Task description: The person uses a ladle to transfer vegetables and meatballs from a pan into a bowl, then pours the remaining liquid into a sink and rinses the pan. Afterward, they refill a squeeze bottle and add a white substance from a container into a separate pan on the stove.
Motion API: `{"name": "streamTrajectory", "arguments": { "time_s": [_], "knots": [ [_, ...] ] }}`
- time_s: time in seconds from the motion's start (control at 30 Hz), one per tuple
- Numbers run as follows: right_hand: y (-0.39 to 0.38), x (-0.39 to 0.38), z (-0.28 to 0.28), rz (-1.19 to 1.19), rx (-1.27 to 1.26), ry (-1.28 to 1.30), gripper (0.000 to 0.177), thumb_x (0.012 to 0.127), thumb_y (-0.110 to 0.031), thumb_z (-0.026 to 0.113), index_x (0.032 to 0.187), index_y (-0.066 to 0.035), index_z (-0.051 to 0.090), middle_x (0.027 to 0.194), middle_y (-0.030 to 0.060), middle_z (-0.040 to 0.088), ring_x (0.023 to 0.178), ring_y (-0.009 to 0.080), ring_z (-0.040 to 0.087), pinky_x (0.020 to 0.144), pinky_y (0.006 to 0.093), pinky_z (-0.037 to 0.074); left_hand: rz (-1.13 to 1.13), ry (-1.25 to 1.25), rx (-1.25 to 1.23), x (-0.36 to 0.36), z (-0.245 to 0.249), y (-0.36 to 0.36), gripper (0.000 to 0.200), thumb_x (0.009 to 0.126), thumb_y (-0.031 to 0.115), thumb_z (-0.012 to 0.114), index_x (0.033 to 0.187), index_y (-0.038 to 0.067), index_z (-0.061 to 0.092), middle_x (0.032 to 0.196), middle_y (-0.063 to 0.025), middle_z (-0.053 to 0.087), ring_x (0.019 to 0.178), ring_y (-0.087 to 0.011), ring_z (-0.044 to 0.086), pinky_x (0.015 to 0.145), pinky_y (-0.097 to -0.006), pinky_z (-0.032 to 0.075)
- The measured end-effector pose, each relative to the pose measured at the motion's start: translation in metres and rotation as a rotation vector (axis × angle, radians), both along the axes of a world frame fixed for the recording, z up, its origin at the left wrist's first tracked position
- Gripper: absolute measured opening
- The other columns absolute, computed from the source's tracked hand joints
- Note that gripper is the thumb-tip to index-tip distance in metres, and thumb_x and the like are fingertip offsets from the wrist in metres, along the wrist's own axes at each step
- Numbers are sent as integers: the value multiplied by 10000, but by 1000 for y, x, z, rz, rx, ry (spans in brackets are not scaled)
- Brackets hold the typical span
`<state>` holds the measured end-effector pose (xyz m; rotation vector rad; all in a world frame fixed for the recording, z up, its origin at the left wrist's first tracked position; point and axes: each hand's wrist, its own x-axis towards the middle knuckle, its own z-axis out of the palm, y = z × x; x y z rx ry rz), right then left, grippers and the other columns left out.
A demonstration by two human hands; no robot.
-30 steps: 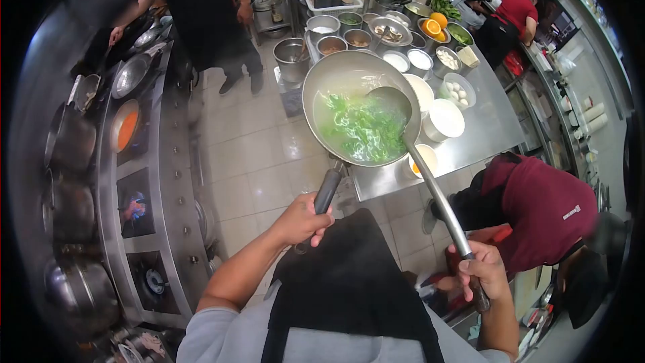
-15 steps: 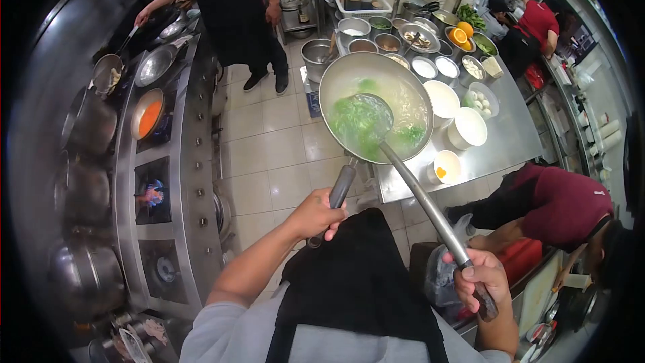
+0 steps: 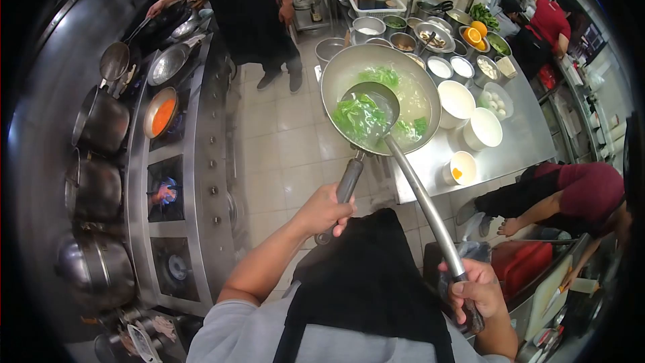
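Ladle [image 3: 424,202]: shifted from the pan's right side to its left since the first frame, greens [image 3: 359,111] now gathered in its bowl. Pan [image 3: 339,72]: held in the air over the floor, beside the tabletop [image 3: 430,176], containing pale broth [image 3: 414,97] and more greens. Left hand [image 3: 327,212]: fingers wrapped round the pan's dark handle [image 3: 349,180], bearing its weight, presumably kept back from a hot rim. Right hand [image 3: 478,289]: fingers closed on the ladle's far end; the long shaft likely spares them heat and lets the bowl reach the broth.

Surroundings: three white tubs [image 3: 484,129] just beyond the pan's right side, near enough to knock. Bent person [image 3: 591,188], right, legs near the tabletop, narrowing that side. Standing person [image 3: 238,20] ahead, at the far end of the aisle. Stove [image 3: 138,228], left: lit burner [image 3: 164,191], small pan [image 3: 152,106] of orange food [image 3: 161,119]; the flame deserves clearance.
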<state>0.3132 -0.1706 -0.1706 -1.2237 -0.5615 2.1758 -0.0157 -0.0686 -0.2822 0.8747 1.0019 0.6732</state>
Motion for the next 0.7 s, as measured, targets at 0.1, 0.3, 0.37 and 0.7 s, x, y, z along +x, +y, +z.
{"name": "streamTrajectory", "arguments": {
  "time_s": [0.1, 0.3, 0.37, 0.7],
  "knots": [
    [-1, -3, -3, 27, 32, -11, 426, 838, 31, 572, 1257, 79, 510, 617, 101, 544, 413, 168, 534, 399, 280, 493, 12, -16, 1, -1, -1, 2, 140, 836, -2, 592, 885, 20, 463, 566, -44, 497, 381, -128, 490, 369, -277, 400],
    [7, 1, 11, 45, 38, -53, 420, 828, 21, 564, 1235, 106, 504, 615, 103, 539, 403, 174, 528, 382, 270, 462, 30, -2, 4, 5, 3, 1, 137, 831, -13, 590, 878, 21, 465, 567, -44, 496, 381, -121, 483, 366, -278, 403],
    [14, 14, 13, -70, -74, 157, 420, 821, 17, 553, 1221, 132, 496, 607, 105, 531, 388, 188, 526, 365, 269, 445, 47, 3, 7, 10, 4, 0, 133, 830, -19, 585, 875, 22, 467, 566, -44, 494, 380, -123, 482, 365, -280, 402],
    [46, 79, 43, -197, -131, 470, 431, 847, 6, 487, 1242, 167, 421, 626, 128, 512, 376, 208, 516, 344, 309, 457, 56, -20, -7, 72, 16, 10, 132, 833, -34, 567, 886, 22, 461, 557, -39, 477, 376, -134, 482, 359, -287, 394]
  ]
}}
